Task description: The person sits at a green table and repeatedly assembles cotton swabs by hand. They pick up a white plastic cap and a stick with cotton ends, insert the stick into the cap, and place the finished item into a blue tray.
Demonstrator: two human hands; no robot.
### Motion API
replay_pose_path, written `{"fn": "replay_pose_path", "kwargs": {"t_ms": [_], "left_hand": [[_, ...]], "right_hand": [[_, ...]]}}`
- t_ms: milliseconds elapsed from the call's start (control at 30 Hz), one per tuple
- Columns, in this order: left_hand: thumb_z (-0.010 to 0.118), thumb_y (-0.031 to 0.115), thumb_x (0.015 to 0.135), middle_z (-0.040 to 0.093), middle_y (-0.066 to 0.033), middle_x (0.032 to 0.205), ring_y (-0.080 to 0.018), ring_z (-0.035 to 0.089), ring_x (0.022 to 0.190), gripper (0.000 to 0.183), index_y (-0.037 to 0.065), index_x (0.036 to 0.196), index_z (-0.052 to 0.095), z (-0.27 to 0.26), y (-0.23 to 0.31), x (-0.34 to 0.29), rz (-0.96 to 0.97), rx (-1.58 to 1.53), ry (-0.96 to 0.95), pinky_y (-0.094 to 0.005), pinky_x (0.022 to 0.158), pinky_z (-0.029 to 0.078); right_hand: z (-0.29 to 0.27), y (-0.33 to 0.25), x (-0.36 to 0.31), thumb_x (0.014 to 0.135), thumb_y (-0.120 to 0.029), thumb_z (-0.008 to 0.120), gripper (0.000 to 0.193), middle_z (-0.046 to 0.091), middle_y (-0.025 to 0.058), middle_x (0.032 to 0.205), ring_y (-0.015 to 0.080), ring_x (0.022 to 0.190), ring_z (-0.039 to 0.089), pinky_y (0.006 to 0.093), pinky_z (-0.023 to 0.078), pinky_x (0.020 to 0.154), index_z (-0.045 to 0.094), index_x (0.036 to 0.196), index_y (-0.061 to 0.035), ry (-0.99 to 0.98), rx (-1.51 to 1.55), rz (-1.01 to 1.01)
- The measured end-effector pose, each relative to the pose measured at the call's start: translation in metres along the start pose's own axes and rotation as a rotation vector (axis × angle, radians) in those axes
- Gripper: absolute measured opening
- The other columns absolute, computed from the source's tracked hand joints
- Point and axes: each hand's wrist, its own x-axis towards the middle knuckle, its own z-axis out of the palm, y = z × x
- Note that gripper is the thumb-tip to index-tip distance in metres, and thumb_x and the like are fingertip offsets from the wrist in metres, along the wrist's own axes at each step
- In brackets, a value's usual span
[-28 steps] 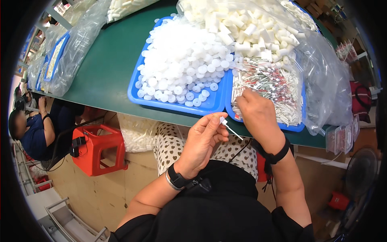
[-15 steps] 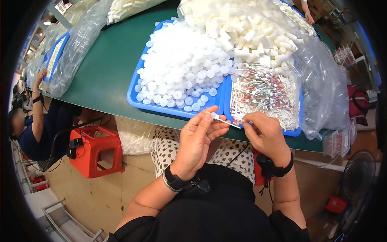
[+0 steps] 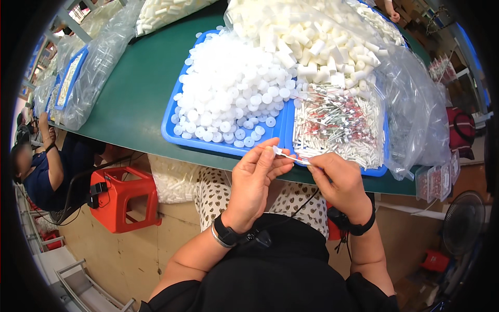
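Note:
My left hand (image 3: 253, 179) is closed in a pinch on a small white piece (image 3: 277, 151) at one end of a thin stick-like part. Across the gap between my hands runs this thin stick (image 3: 292, 157), pale with a darker stretch. My right hand (image 3: 340, 182) pinches its other end, which the fingertips hide. Both hands are just off the table's front edge, by the blue trays. Behind my right hand, one tray (image 3: 385, 156) holds thin white sticks and a heap of slim parts with red and green bits (image 3: 338, 114). Translucent white discs (image 3: 228, 88) fill the left tray (image 3: 179, 139).
White cylindrical pieces (image 3: 322, 47) spill from a clear plastic bag (image 3: 416, 104) behind the trays. The table (image 3: 135, 83) is green. To the left are a red stool (image 3: 122, 200) and a seated co-worker (image 3: 44, 171). A fan (image 3: 462, 223) stands at right.
My right fingers have closed farther over the stick's end, covering a red bit seen before. My left hand has barely moved. The co-worker's raised hand has come down.

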Motion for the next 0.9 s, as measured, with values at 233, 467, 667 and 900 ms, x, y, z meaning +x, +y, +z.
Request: {"fn": "replay_pose_path", "kwargs": {"t_ms": [233,467,667,900], "left_hand": [[0.05,0.02,0.102,0.06,-0.0145,0.13,-0.0187,0.059,0.113,0.041,-0.002,0.138,0.047,0.007,-0.005,-0.005,-0.037,0.098,-0.154,-0.0315,0.099,0.047],[0.051,0.019,0.103,0.062,-0.0131,0.126,-0.0141,0.058,0.112,0.038,-0.003,0.133,0.052,0.001,0.009,-0.002,-0.003,0.203,-0.144,-0.0289,0.099,0.046],[0.052,0.022,0.102,0.066,-0.0136,0.115,-0.0163,0.062,0.106,0.035,-0.003,0.126,0.056,0.0,0.007,0.014,0.13,0.198,-0.041,-0.0285,0.092,0.049],[0.052,0.024,0.102,0.066,-0.0147,0.113,-0.02,0.063,0.108,0.035,-0.003,0.125,0.056,-0.005,0.002,0.016,0.101,0.22,-0.048,-0.0306,0.093,0.049]], "right_hand": [[0.001,-0.006,0.008,0.1,-0.017,0.054,0.021,0.064,0.0064,0.071,0.0068,0.05,0.055,0.0213,0.042,0.045,0.061,0.095,0.0018,-0.234,0.849,0.718],[-0.007,-0.021,0.031,0.102,-0.023,0.049,0.027,0.065,0.0086,0.072,0.0151,0.054,0.059,0.0273,0.047,0.051,0.064,0.096,-0.001,-0.329,0.524,0.562],[-0.044,0.058,0.091,0.091,-0.016,0.057,0.016,0.066,0.0198,0.084,0.0393,0.081,0.063,0.0449,0.05,0.071,0.067,0.091,-0.004,-0.025,-0.448,0.202],[-0.047,0.104,0.1,0.083,-0.017,0.064,0.014,0.066,0.0157,0.083,0.0363,0.083,0.063,0.0462,0.049,0.074,0.068,0.092,-0.0061,-0.235,-0.577,0.242]]}}
